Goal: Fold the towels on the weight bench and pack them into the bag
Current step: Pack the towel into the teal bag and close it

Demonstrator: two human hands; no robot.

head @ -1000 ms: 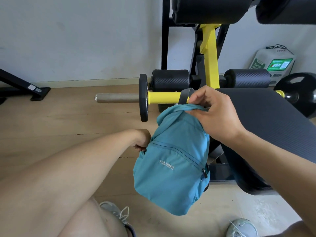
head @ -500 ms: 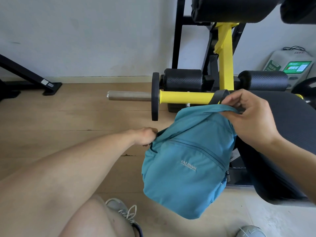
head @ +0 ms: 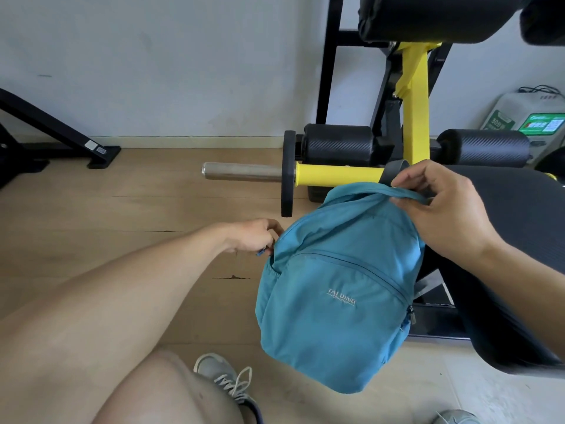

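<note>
— What's the room like from where you sit?
— I see a pale grey wall with a cream skirting board and a light wood plank floor, scuffed in a few spots.
— Any furniture?
— A black slanted frame stands on the left. A white box with green labels leans against the wall at right. The light is soft and even.

A right hand holds a teal backpack up by its top strap; the left hand apparently pinches its zipper pull.
</note>
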